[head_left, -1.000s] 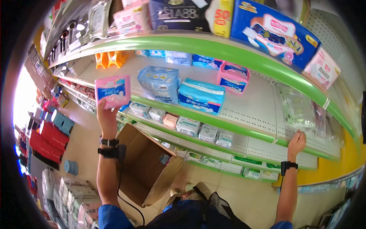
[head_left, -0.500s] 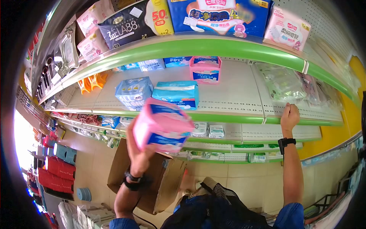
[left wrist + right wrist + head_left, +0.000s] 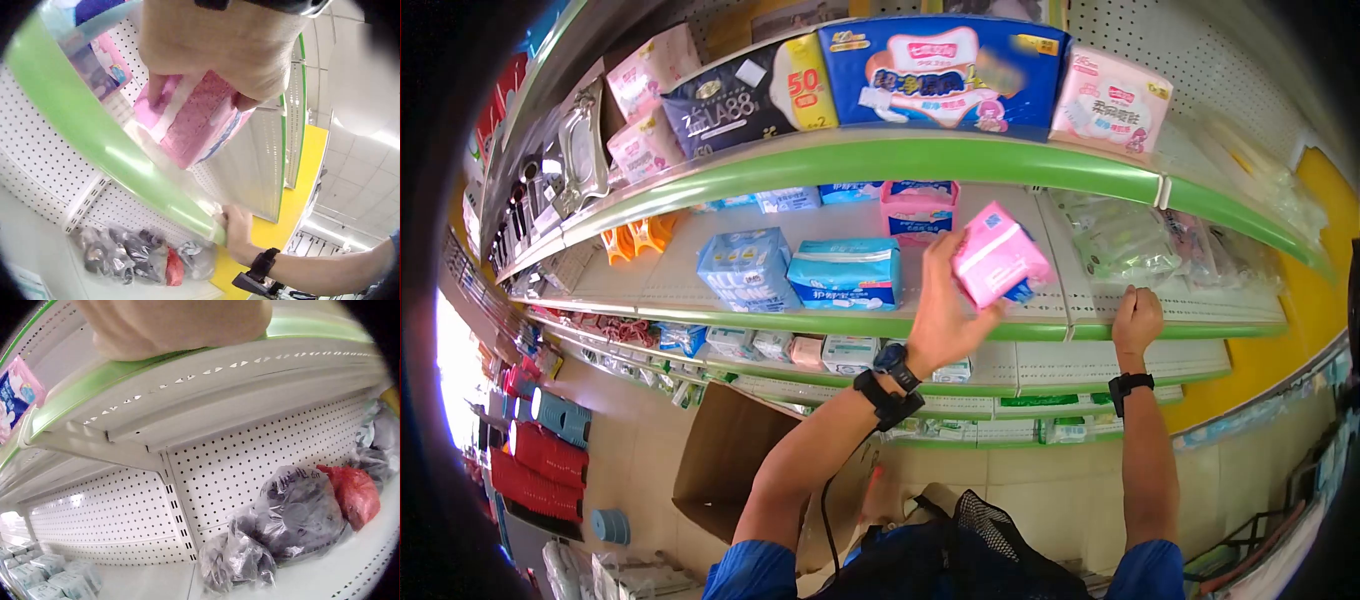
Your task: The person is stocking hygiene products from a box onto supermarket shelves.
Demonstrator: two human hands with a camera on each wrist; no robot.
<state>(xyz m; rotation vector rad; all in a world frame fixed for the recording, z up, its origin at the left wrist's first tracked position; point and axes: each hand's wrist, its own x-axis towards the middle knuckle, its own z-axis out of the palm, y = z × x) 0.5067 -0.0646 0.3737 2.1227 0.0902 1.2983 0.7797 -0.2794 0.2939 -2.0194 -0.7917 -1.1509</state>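
Observation:
My left hand (image 3: 945, 310) holds a small pink pack of sanitary pads (image 3: 992, 262), raised in front of the middle shelf (image 3: 1000, 290). In the left wrist view, the thumb and fingers pinch the pink pack (image 3: 197, 119) on both sides. My right hand (image 3: 1137, 318), its fingers curled, rests at the front edge of this shelf. A similar pink pack (image 3: 918, 212) stands behind the held one. To the left sit a turquoise pad pack (image 3: 845, 275) and a light blue pack (image 3: 747, 270).
Larger packs, among them a blue one (image 3: 940, 75), line the shelf above. Clear plastic bags (image 3: 1115, 240) lie on the middle shelf's right part. Below, the right wrist view shows dark bagged goods (image 3: 297, 512). A cardboard box (image 3: 730, 465) stands on the floor.
My left hand has carried the pink pack from the far left across to the right, turning it on the way. The right hand stays at the shelf's front edge.

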